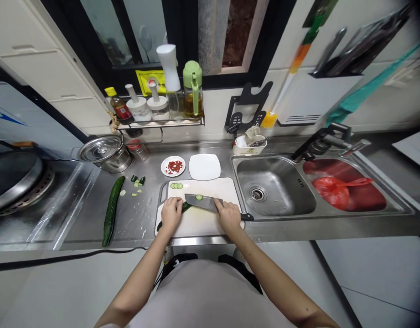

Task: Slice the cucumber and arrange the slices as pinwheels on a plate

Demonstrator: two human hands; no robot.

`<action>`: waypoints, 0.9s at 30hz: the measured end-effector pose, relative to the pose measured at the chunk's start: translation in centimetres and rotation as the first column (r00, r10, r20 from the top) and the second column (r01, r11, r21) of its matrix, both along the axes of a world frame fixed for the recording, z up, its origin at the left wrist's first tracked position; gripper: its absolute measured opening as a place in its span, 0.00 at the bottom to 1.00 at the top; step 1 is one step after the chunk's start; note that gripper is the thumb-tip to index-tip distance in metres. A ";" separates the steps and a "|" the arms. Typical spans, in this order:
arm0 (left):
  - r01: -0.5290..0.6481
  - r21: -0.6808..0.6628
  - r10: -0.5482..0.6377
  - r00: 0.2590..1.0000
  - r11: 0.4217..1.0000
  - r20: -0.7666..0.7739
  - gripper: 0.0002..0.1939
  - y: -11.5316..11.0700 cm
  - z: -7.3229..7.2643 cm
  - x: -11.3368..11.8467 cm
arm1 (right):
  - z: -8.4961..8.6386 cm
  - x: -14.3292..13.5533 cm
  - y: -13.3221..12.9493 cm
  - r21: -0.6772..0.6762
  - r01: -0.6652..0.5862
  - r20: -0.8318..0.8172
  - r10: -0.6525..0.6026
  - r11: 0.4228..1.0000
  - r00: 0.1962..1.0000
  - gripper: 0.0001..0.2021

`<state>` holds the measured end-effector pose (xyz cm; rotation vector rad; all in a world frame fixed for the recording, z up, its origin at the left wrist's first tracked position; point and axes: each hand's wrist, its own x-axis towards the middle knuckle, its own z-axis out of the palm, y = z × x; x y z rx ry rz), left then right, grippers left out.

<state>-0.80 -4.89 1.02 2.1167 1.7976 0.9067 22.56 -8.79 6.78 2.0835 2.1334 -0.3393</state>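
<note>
On the white cutting board (203, 225) my left hand (171, 214) is closed over a dark green cucumber (186, 207), whose other end shows left of the fingers. My right hand (228, 214) grips a kitchen knife (203, 202), its fingers at the blade near the black handle. One cucumber slice (199, 197) clings to the flat of the blade. The blade's tip side lies beside the cucumber's cut end; whether it touches, I cannot tell. Several pale slices (176, 186) lie in a row at the board's upper left.
A whole cucumber (112, 212) and cucumber scraps (137, 181) lie left of the board. Behind it are a plate of red bits (173, 166) and a white square plate (204, 166). The sink (274, 182) is at the right, a steel pot (109, 155) at the back left.
</note>
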 end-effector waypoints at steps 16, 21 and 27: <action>0.238 -0.251 -0.248 0.969 0.938 -0.009 0.10 1.2 3.6 5.0 | -1.3 3.1 -1.1 0.160 -0.197 0.072 0.188 0.967 0.980 0.21; 0.244 -0.364 -0.237 0.969 0.899 0.065 0.06 1.9 4.2 5.5 | -2.6 3.7 -1.4 0.266 -0.233 0.098 0.214 0.935 0.972 0.20; 0.016 -0.513 0.119 0.966 0.858 0.230 0.07 4.5 2.4 3.6 | -3.3 4.4 -1.3 0.279 -0.176 0.094 0.155 0.944 0.983 0.21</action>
